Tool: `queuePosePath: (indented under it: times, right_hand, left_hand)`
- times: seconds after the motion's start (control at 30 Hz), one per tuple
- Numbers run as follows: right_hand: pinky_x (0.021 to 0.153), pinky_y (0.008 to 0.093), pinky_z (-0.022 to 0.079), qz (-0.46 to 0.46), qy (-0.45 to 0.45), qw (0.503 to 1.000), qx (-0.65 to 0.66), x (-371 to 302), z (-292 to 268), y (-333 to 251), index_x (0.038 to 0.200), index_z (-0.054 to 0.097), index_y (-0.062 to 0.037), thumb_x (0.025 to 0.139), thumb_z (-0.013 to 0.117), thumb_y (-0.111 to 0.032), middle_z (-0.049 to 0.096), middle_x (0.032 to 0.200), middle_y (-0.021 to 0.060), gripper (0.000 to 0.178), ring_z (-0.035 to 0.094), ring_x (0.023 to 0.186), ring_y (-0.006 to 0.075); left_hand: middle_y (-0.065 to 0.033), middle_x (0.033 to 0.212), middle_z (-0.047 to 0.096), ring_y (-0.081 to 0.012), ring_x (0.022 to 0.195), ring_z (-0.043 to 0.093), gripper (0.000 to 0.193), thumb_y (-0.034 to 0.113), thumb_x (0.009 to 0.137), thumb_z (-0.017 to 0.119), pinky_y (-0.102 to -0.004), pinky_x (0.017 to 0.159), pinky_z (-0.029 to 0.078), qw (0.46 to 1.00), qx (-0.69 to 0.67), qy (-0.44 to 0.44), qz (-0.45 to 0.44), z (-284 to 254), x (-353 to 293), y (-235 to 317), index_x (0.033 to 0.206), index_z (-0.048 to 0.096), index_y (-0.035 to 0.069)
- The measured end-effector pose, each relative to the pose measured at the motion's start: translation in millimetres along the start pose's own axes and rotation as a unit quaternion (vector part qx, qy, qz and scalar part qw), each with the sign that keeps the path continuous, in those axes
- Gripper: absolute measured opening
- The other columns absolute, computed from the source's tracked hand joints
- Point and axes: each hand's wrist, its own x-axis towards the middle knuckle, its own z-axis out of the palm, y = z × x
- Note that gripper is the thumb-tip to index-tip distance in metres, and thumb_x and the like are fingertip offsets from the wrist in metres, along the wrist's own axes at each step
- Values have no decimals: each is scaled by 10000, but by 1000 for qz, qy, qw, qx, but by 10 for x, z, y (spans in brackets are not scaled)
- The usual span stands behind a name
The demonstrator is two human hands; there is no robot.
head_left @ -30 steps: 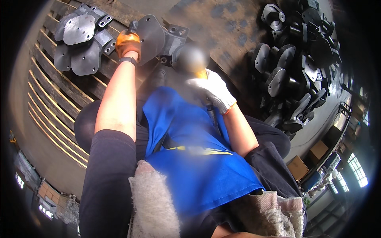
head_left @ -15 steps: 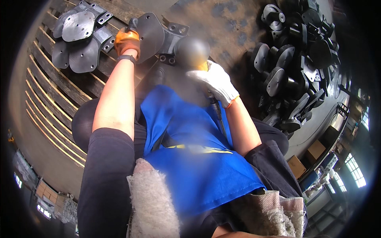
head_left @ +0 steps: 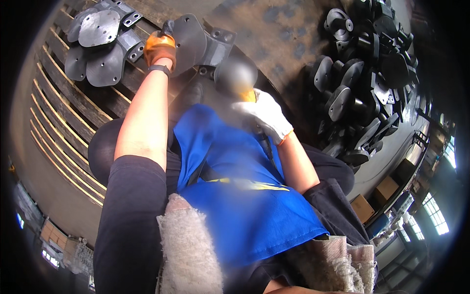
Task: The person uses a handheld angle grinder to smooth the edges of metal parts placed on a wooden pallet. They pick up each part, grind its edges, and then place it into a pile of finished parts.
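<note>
My left hand (head_left: pixel 160 47), in an orange and dark glove, is closed on the edge of a dark metal bracket. The bracket has a rounded flat plate (head_left: pixel 190 45) and a block with holes (head_left: pixel 221 43). In a white glove, my right hand (head_left: pixel 268 113) is wrapped round a yellow hand-held power tool (head_left: pixel 248 96), apparently a grinder, with a dark cord or hose below the wrist. A round grey blur covers the tool's head and the bracket's near end, so their contact cannot be made out.
Similar brackets (head_left: pixel 100 44) lie stacked on a slatted wooden pallet (head_left: pixel 68 105) at the left. A large heap of dark metal parts (head_left: pixel 350 73) stands on the right. Cardboard boxes (head_left: pixel 363 208) sit farther right. My blue apron (head_left: pixel 245 210) covers my lap.
The tool and my right hand have shifted slightly down, nearer to me. The bracket has moved a little to the right, with my left hand still on its plate.
</note>
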Motion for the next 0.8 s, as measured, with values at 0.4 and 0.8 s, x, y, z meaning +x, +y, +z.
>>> queuePosePath:
  times: [0.4, 0.8]
  right_hand:
    - [575, 286, 495, -17, -31, 993, 110, -57, 13, -92, 988, 614, -23, 784, 798, -311, 623, 736, 47, 398, 588, 609, 126]
    - [627, 285, 506, 7, -8, 1000, 3, -74, 22, -90, 1008, 649, -21, 758, 784, -337, 657, 769, 57, 425, 626, 660, 133]
  left_hand:
    - [-188, 952, 731, -387, 935, 705, 495, 566, 887, 641, -426, 797, 568, 998, 31, 5, 54, 512, 313, -519, 1030, 717, 98]
    - [-189, 995, 728, -409, 976, 689, 442, 513, 898, 630, -455, 832, 555, 1000, -26, -8, -8, 118, 59, -93, 1049, 722, 107]
